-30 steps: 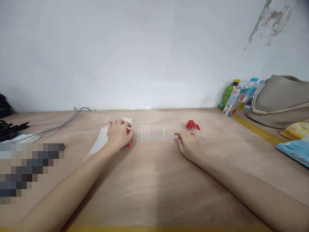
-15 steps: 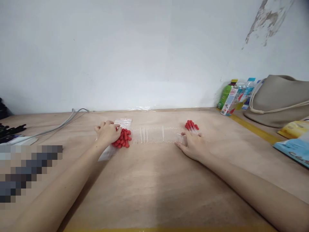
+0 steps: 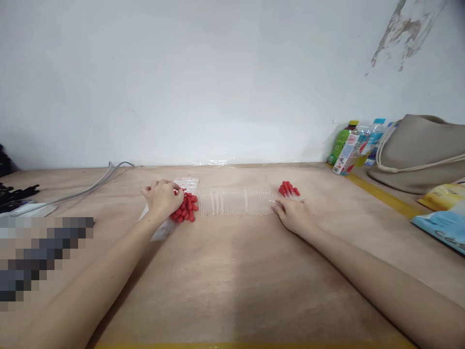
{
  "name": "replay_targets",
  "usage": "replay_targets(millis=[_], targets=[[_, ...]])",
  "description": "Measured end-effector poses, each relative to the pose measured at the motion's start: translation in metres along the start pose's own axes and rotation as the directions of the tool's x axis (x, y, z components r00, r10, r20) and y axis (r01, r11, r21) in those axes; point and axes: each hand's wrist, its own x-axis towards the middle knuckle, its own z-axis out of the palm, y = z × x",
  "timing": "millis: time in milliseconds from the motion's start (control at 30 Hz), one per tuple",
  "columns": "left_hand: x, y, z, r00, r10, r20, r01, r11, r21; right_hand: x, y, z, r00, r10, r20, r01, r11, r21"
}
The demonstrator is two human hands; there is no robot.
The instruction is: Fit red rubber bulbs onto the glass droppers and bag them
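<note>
Red, rounded, rubbery-looking caps (image 3: 187, 209) lie heaped on a whitish plastic bag (image 3: 162, 232) beside my left hand (image 3: 160, 196); its curled fingers hide any grip, so I cannot tell. My right hand (image 3: 295, 214) pinches a thin white stick (image 3: 272, 201) at the end of a row of slender translucent sticks (image 3: 232, 202) on the pale wood-grained bench (image 3: 203, 281), near a fan of red-tipped sticks (image 3: 286, 188). I'd keep that pinch light: such sticks would roll easily.

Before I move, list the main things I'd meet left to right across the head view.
Thin grey cable, left hand, heap of small red rounded pieces, row of thin whitish sticks, right hand, green bottle with yellow cap, large taupe bag.
</note>
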Motion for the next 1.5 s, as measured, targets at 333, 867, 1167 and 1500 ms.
replay_targets(millis=[333,867,1167,1500], targets=[[-0.026,0.043,-0.018,0.921,0.338,-0.192,-0.388,0.828,-0.404,0.002,0.001,0.002,0.978,0.03,-0.204,-0.013,0.996,0.087],[-0.084,0.079,0.001,0.874,0.471,0.123,-0.238,0.634,-0.735,-0.024,-0.036,0.001,0.879,-0.42,-0.224,0.476,0.781,0.405],[-0.087,0.089,0.002,0.811,0.581,0.072,-0.378,0.614,-0.693,-0.026,-0.045,0.001,0.871,-0.452,-0.192,0.49,0.772,0.405],[-0.086,0.087,0.008,0.848,0.53,0.011,-0.367,0.603,-0.708,-0.025,-0.044,0.001,0.873,-0.437,-0.218,0.487,0.751,0.445]])
